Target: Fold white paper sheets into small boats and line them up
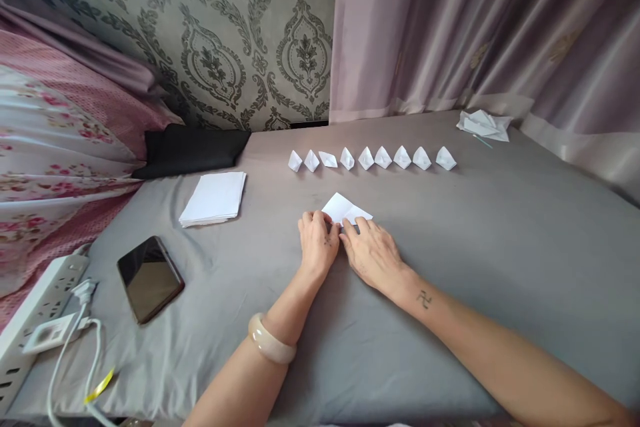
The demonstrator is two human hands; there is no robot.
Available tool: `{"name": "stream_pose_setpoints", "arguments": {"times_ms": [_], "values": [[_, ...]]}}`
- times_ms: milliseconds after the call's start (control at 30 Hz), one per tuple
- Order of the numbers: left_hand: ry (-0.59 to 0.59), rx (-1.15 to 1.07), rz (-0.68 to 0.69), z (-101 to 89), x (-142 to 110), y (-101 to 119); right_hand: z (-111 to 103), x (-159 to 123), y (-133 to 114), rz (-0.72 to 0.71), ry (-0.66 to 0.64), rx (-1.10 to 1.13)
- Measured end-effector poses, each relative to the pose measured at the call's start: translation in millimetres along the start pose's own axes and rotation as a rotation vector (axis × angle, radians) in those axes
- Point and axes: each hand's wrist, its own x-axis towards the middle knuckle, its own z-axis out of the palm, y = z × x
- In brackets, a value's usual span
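A white paper (341,205) lies in front of the person, just short of a row of nine small folded shapes (366,158). It is folded and creased, one peak pointing away and a corner to the right; its near edge is partly hidden. The left hand (319,240), fingers curled, grasps its near left edge; the right hand (373,250), looser and half closed, grips the near right part, thumbs close together. Grey cloth (500,247) covers the bench. On its left are a stack of sheets (214,197), a phone (150,279) and a power strip (63,273); more folded paper (484,124) lies far right. Patterned wallpaper (260,47) and mauve curtains (415,27) stand behind.
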Motion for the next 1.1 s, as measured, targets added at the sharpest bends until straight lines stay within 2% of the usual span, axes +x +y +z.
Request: {"name": "stream_pose_setpoints", "arguments": {"times_ms": [233, 300, 400, 467, 533, 667, 933, 1100], "values": [[0.013, -0.028, -0.002, -6.2, -2.6, -9.7, -1.1, -3.5, -12.4, 0.015, -0.034, -0.039], [0.046, -0.022, 0.048, -10.6, -5.6, -10.8, -0.7, -3.7, -9.5, 0.002, -0.038, -0.023], [0.110, 0.008, 0.202, -16.5, -10.3, -8.8, 0.8, -3.4, -1.5, -0.030, -0.016, 0.004], [0.074, 0.025, 0.307, -17.8, -12.7, -6.0, 1.9, -2.7, 4.7, -0.057, 0.010, 0.028], [-0.024, 0.056, 0.372, -17.0, -14.6, -3.2, 2.7, -1.8, 10.5, -0.079, 0.020, 0.063], [-0.136, 0.203, 0.405, -15.4, -17.7, 0.4, 3.4, 0.3, 19.1, -0.088, 0.015, 0.123], [-0.175, 0.360, 0.466, -18.8, -20.4, 2.7, 5.7, 7.5, 25.2, -0.089, 0.046, 0.117], [-0.145, 0.252, 0.423, -14.9, -13.5, -4.9, 6.8, 10.2, 19.3, -0.061, 0.058, 0.078]]}}
